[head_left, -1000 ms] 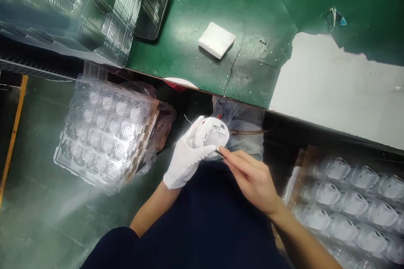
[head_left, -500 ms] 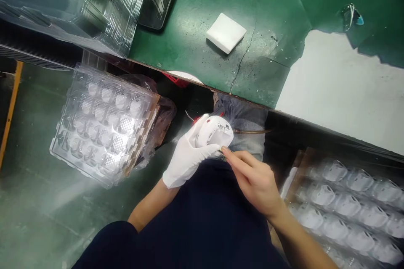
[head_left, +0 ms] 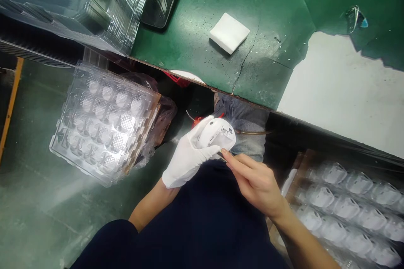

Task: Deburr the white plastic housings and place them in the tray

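My left hand [head_left: 187, 157], in a white glove, is closed around a white rounded plastic housing [head_left: 211, 132]. The housing has a hollow, open face with small slots and a dark round spot near its upper left. My bare right hand [head_left: 257, 180] is at the housing's lower right edge. Its thumb and index finger pinch a thin, narrow strip-like piece [head_left: 222, 156], mostly hidden by the fingers; I cannot make out its kind. The left thumb lies along the near rim, close to the right fingertips.
A green worktop [head_left: 195, 46] carries a white foam-like block [head_left: 229, 32], a black tray-like object [head_left: 162, 0] and stacked clear plastic trays [head_left: 104, 4]. Left below stands a clear blister-tray stack [head_left: 94, 122]; right below, trayed white housings [head_left: 342, 204]. Jeans-clad legs [head_left: 243, 113] show beneath the worktop.
The housing has tilted slightly in my left hand, and its round spot looks dark instead of red. The thin piece in my right fingers shows more. The view has shifted a little.
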Demonstrator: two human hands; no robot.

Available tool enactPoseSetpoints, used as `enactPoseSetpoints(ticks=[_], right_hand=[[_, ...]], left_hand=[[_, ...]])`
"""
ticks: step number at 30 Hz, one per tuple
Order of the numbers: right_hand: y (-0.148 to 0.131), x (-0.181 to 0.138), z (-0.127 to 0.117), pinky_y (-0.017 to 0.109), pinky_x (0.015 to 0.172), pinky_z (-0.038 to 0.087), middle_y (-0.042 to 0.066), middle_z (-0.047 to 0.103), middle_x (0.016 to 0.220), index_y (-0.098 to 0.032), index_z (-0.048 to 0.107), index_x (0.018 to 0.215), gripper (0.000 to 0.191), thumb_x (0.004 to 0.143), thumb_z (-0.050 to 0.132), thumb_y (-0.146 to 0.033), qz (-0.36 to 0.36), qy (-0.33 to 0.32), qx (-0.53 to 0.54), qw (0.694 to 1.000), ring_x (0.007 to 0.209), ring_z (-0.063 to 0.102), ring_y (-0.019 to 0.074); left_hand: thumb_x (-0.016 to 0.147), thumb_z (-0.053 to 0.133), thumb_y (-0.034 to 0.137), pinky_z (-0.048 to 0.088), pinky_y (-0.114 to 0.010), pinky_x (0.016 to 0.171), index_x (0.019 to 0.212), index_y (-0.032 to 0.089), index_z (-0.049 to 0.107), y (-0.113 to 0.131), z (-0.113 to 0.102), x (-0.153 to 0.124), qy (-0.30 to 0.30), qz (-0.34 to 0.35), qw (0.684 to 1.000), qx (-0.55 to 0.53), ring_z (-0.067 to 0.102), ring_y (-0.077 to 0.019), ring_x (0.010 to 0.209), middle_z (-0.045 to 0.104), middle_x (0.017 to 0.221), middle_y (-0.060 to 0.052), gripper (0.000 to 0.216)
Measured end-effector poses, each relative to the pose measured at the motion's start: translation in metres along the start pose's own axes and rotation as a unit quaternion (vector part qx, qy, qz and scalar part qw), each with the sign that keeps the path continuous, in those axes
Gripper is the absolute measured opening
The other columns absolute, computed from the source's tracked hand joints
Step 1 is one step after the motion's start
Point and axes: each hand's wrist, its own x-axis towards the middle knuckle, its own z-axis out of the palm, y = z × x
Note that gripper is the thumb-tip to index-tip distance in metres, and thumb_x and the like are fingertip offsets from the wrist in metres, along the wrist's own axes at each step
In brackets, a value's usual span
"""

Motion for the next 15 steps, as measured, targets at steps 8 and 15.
enactPoseSetpoints(ticks=[8,15], right_hand=[[0.007,0.008,0.005,0.023,0.049,0.05,-0.002,0.068,0.077,-0.026,0.078,0.137,0.035,0.104,0.068,-0.023,0.215,0.165,0.226,0.936,0.054,0.057,0.01],[0.015,0.037,0.017,0.021,0.047,0.046,0.0,0.069,0.091,-0.021,0.072,0.111,0.028,0.091,0.081,-0.037,0.348,0.215,0.389,0.825,0.056,0.053,0.0074]], left_hand=[[0.069,0.101,0.019,0.064,-0.042,0.109,0.155,0.027,0.064,-0.002,0.003,0.003,-0.001,-0.027,0.998,-0.055,0.066,-0.0378,0.143,0.066,0.159,-0.011,0.094],[0.077,0.095,0.022,0.058,-0.041,0.117,0.153,0.024,0.063,-0.01,-0.003,0.007,-0.027,-0.02,0.993,-0.112,0.064,-0.0336,0.146,0.069,0.156,-0.012,0.083]])
